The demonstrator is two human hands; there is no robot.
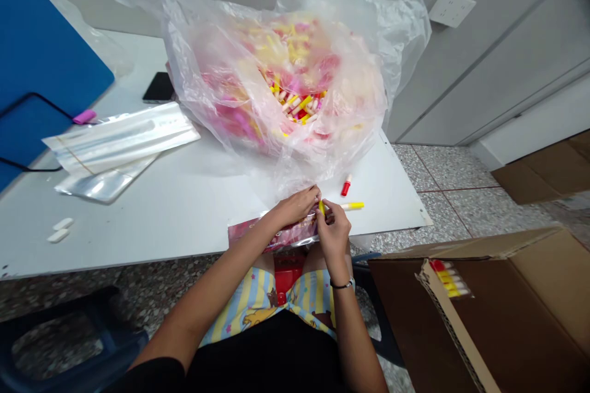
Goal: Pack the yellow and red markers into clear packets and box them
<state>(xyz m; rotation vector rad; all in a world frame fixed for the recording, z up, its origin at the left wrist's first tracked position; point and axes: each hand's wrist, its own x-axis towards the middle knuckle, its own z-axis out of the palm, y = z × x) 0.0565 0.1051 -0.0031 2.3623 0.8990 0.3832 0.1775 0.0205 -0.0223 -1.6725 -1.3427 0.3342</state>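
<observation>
A pink printed plastic packet (299, 233) lies at the table's front edge, under both hands. My left hand (298, 205) rests over it with curled fingers gripping its right end; the fingertips are partly hidden. My right hand (335, 228) pinches a small yellow-capped tube (321, 207) between thumb and fingers at that same end. Just right of the hands lie a white tube with a yellow cap (353, 206) and a red and white tube (346, 185). Behind them a big clear plastic bag (207, 67) stands full of similar red, yellow and pink tubes.
Clear flat sleeves (124, 135), a black phone-like object (159, 87) and two white pieces (59, 230) lie on the white table (184, 209) to the left. A blue board (41, 43) stands there too. An open cardboard box (520, 295) at right holds a packed tube set (450, 279).
</observation>
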